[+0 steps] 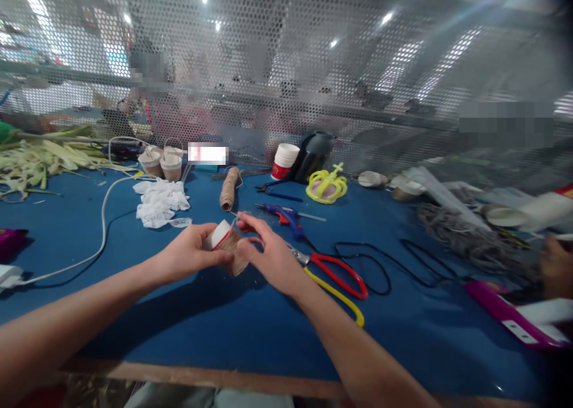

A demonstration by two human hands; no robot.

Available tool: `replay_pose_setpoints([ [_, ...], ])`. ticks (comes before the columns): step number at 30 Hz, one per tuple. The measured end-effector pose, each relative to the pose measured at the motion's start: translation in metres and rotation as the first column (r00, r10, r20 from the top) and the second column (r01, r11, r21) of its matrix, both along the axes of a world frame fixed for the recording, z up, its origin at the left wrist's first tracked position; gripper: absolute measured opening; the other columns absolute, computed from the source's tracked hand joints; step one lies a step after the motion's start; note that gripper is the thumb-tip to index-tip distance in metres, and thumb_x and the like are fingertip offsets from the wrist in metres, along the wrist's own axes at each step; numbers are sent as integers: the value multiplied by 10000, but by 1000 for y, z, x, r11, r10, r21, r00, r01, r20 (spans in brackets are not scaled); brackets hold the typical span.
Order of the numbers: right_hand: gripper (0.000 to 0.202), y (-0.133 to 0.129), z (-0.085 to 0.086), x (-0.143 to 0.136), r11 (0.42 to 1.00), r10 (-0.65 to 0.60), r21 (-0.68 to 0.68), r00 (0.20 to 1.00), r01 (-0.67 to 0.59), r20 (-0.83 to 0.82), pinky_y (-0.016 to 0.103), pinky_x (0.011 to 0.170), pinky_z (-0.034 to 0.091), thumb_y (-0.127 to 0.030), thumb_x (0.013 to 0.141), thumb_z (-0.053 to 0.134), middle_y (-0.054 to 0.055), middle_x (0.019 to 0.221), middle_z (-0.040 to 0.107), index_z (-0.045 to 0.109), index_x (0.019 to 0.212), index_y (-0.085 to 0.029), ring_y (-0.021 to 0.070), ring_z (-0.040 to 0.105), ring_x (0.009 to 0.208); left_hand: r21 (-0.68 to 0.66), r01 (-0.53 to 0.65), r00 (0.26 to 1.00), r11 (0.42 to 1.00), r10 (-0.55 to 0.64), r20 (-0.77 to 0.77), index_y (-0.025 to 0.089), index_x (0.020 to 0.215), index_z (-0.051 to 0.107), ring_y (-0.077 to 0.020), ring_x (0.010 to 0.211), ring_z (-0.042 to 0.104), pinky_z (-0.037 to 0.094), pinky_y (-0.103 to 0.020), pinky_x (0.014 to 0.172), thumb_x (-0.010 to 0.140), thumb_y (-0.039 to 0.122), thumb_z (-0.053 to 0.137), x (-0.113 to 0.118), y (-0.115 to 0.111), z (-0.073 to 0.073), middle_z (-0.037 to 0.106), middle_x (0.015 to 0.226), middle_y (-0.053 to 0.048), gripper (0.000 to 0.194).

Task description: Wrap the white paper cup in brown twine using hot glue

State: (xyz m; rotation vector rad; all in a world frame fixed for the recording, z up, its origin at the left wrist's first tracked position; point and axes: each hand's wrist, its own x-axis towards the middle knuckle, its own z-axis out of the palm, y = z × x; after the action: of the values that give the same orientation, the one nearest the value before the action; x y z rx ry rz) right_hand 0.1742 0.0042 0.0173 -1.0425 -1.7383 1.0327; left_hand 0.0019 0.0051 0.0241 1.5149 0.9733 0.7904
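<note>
A paper cup [234,258], partly wrapped in brown twine, is tilted between my hands above the blue table. My left hand [197,249] grips its white and red end, thumb along the twine. My right hand [268,249] is at the wrapped side, fingers bent, with a strand of twine at its fingertips. That strand runs up toward a spool of twine [230,188] lying just beyond the cup. Scissors with red and yellow handles [338,269] lie beside my right forearm, and a blue glue gun [286,217] rests behind them.
White cloth [161,202] and two wrapped cups [171,166] stand at the left, near pale husks [49,157]. Stacked cups [285,159], a yellow crown-shaped piece [326,186] and pliers [277,193] are behind. Black cable, grey cord [465,235] and a purple power strip [505,312] lie right, near another person's hand.
</note>
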Motion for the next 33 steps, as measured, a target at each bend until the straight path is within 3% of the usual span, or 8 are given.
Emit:
replay_pose_setpoints([
  [2,410,5,0,2,987,-26,-159,985,-1,-170,378,888,377,-487,756,536,88,1089,564,585,1042,-196,203,507,1021,-16,28,999,999,-28,-20,117,782,574,-135,612,579,452,-236,604,620,224,642,2,-1,1,649,688,-8,205],
  [5,310,8,-3,0,928,-90,-368,924,-58,-371,324,847,391,-441,689,633,48,961,619,632,859,-182,167,544,916,11,78,995,997,-77,-68,116,772,571,-118,614,552,430,-212,593,624,218,631,6,-4,3,626,685,10,190],
  [11,239,6,-2,-7,822,-223,-556,829,-123,-513,240,707,411,-276,572,747,-20,777,616,585,713,-172,87,540,695,72,97,983,993,-84,-163,106,797,571,-120,646,529,418,-207,618,668,251,606,13,-7,-4,610,715,5,197],
  [14,232,6,-2,-7,819,-232,-563,833,-111,-502,236,696,409,-262,565,746,-14,818,619,553,652,-167,82,533,694,73,110,978,991,-95,-183,106,851,579,-138,679,544,426,-217,634,695,293,594,12,-9,-7,627,754,-11,244],
  [19,246,5,-5,-7,868,-198,-492,859,-71,-472,262,732,407,-305,576,739,3,871,616,554,666,-169,105,537,758,86,121,981,989,-106,-161,90,870,581,-147,681,545,428,-231,640,753,338,527,9,-10,-11,621,755,-29,279],
  [33,268,1,-9,-9,887,-207,-461,893,-1,-401,253,663,396,-372,611,708,-10,771,590,557,705,-172,104,515,695,78,90,993,993,-84,-80,101,799,536,-113,611,454,374,-215,583,719,268,512,8,-13,-14,518,676,4,186],
])
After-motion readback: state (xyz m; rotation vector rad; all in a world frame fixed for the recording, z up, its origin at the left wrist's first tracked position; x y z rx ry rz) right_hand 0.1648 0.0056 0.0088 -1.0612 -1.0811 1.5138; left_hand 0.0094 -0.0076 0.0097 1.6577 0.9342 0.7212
